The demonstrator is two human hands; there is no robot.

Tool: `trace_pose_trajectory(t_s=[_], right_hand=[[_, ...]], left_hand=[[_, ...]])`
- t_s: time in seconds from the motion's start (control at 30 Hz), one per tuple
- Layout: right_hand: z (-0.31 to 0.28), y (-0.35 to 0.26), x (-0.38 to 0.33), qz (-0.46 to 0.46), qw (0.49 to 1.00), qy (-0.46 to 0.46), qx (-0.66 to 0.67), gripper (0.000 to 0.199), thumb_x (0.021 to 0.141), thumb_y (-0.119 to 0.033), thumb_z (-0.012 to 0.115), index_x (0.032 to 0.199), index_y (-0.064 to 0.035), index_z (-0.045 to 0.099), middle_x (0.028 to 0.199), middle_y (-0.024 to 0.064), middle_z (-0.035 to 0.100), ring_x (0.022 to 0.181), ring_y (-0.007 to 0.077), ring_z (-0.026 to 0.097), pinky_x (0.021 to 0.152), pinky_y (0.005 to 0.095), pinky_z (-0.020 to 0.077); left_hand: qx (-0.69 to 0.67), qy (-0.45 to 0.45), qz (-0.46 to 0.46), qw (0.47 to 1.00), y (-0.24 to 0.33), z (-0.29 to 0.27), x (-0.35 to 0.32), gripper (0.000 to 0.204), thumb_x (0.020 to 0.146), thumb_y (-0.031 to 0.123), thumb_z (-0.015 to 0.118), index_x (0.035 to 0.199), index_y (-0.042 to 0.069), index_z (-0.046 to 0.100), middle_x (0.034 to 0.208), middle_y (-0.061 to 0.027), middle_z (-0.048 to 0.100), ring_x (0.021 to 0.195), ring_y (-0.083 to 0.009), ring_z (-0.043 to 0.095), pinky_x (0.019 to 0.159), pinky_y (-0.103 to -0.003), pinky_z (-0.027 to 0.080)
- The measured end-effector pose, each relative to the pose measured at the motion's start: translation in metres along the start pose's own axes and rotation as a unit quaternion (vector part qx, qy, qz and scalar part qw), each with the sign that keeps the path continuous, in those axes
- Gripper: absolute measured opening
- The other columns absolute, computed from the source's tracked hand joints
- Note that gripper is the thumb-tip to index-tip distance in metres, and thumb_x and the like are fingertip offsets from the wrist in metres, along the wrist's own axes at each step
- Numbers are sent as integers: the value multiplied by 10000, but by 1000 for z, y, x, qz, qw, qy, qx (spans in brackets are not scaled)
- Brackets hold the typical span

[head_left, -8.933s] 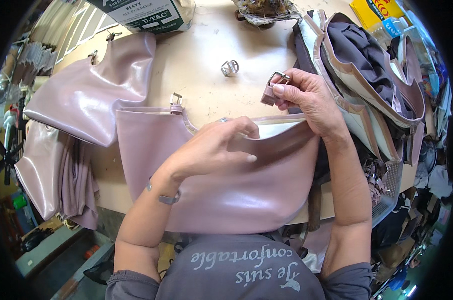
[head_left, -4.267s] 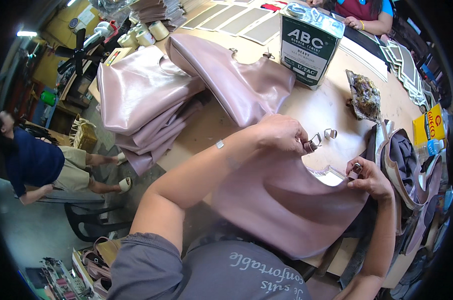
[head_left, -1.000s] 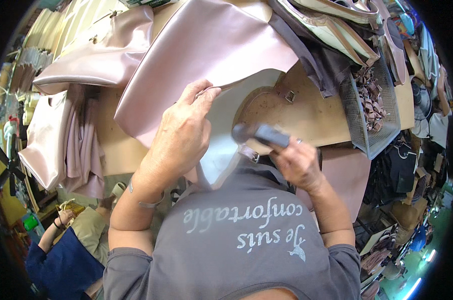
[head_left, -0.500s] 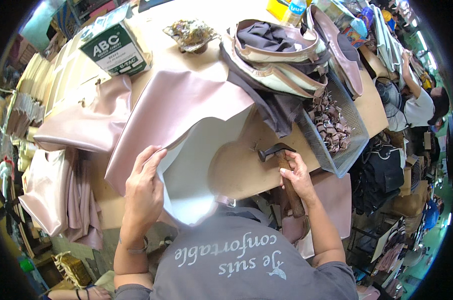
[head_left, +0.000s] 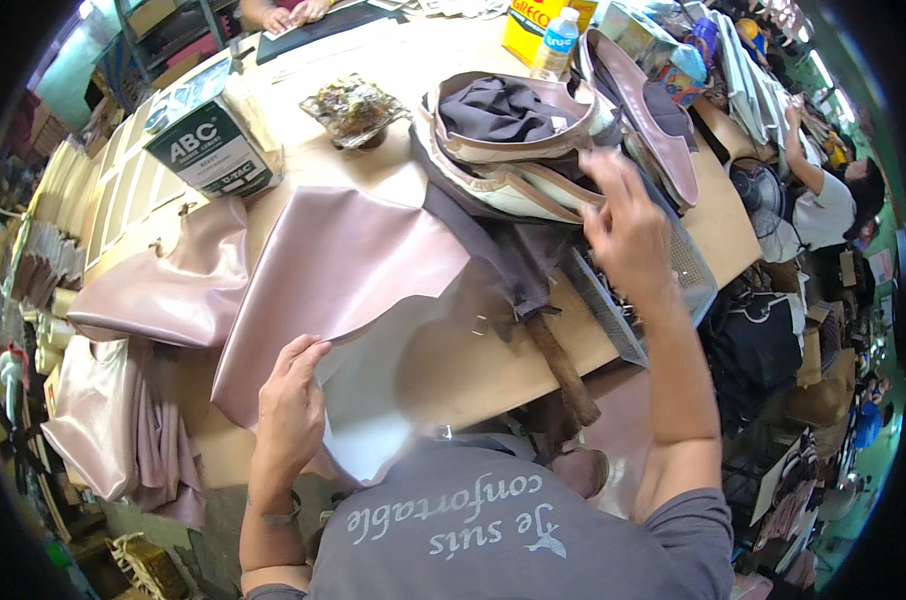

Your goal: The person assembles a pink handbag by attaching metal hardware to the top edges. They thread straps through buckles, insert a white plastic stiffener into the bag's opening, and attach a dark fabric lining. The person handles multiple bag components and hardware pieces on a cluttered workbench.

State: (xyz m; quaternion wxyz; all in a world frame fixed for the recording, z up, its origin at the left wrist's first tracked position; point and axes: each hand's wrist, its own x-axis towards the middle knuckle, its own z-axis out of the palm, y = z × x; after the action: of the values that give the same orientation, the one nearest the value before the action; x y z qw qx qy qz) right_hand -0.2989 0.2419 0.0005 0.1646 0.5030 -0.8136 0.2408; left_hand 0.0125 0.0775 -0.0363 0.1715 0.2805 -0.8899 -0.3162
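Note:
My left hand (head_left: pixel 291 400) pinches the near edge of a pink leather sheet (head_left: pixel 348 260), whose pale underside shows by my body. My right hand (head_left: pixel 628 225), slightly blurred, is raised over a grey plastic basket (head_left: pixel 693 265), fingers apart and no object visible in them. It is beside the stacked pink and dark-lined bag pieces (head_left: pixel 513 175); whether it touches them I cannot tell. A hammer (head_left: pixel 561 368) lies at the table's near edge, handle toward me, its head partly hidden by dark lining cloth (head_left: pixel 518 262). My right hand and forearm hide most of the basket's contents.
Folded pink leather pieces (head_left: pixel 168 275) lie at the left, some hanging off the table (head_left: pixel 483 385). Farther back stand a green-and-white can (head_left: pixel 213 145), a crusted pot (head_left: pixel 353 110) and a water bottle (head_left: pixel 556 45). A fan (head_left: pixel 758 200) and another person (head_left: pixel 828 205) are at right.
My right hand has let go of the hammer, which now lies on the table, and has moved up and forward over the basket. My left hand keeps its pinch on the leather sheet.

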Motion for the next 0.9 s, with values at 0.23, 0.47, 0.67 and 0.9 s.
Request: trace_pose_trajectory(t_s=[0.23, 0.47, 0.67, 0.9], right_hand=[[8, 58, 93, -41, 984, -83, -153, 249, 714, -147, 622, 923, -58, 520, 1108, 133, 493, 922, 329, 564, 812, 422, 466], [-10, 53, 121, -50, 987, 153, 3, 185, 740, -135, 604, 884, -28, 557, 781, 132, 610, 716, 263, 609, 665, 362, 477], [-9, 69, 82, 33, 999, 25, -1, 176, 712, -112, 587, 849, -4, 560, 826, 145, 613, 739, 280, 608, 695, 344, 470], [1, 46, 56, -15, 993, -98, -66, 284, 648, -183, 647, 825, 22, 559, 1160, 174, 511, 907, 332, 557, 797, 380, 440]], left_hand=[[-15, 10, -24, 1000, 9, -1, 0, 363, 697, -146, 412, 1007, -45, 571, 1063, -179, 559, 983, -293, 562, 847, -309, 430], [-9, 18, -31, 999, 4, -1, -2, 374, 706, -138, 418, 1028, -35, 577, 1074, -177, 561, 990, -294, 561, 853, -310, 429], [-15, 80, -15, 997, 1, -18, 1, 383, 719, -145, 429, 1057, -28, 566, 1096, -168, 550, 971, -291, 568, 835, -327, 449], [27, 62, 2, 998, 3, -30, 3, 305, 720, -99, 477, 995, -18, 583, 1081, -163, 554, 948, -301, 574, 808, -329, 454]])
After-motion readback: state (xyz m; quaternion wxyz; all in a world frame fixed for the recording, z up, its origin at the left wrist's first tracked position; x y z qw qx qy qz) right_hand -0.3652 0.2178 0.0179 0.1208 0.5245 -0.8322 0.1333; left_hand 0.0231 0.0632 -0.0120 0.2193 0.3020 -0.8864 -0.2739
